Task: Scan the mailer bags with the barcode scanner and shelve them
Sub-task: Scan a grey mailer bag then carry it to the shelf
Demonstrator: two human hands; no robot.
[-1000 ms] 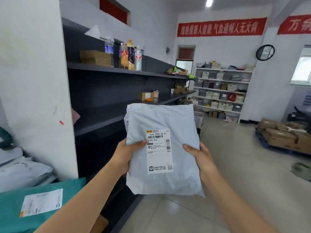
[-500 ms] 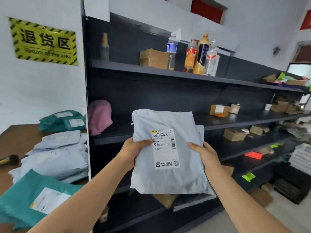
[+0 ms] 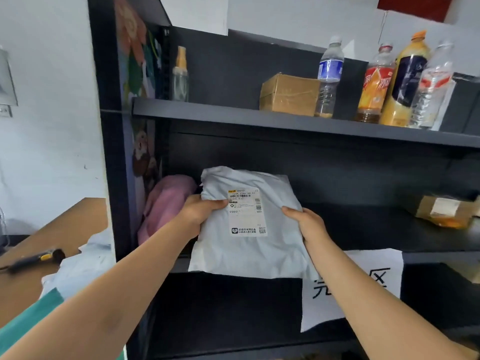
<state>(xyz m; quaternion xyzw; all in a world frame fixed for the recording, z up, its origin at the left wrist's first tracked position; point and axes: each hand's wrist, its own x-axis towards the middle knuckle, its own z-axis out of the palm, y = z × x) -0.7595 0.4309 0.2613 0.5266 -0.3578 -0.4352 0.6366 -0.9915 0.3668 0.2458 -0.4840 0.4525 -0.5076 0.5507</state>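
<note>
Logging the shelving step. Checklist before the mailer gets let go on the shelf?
1. Left hand and right hand grip the grey mailer bag: ok.
2. Shipping label faces the camera: ok.
3. Middle shelf bare to the bag's right: ok.
4. Gap to the pink bag: cannot tell, the left hand covers it.
5. Bag fully on the shelf: not ok, its lower edge hangs over the front lip.
6. Scanned: cannot tell; the barcode scanner lies on the table.

Head camera position: head-worn, close before the dark grey metal shelving unit [image 3: 285, 120]
Head camera facing: forward, slightly downward, onto its middle shelf [image 3: 368, 227]
</note>
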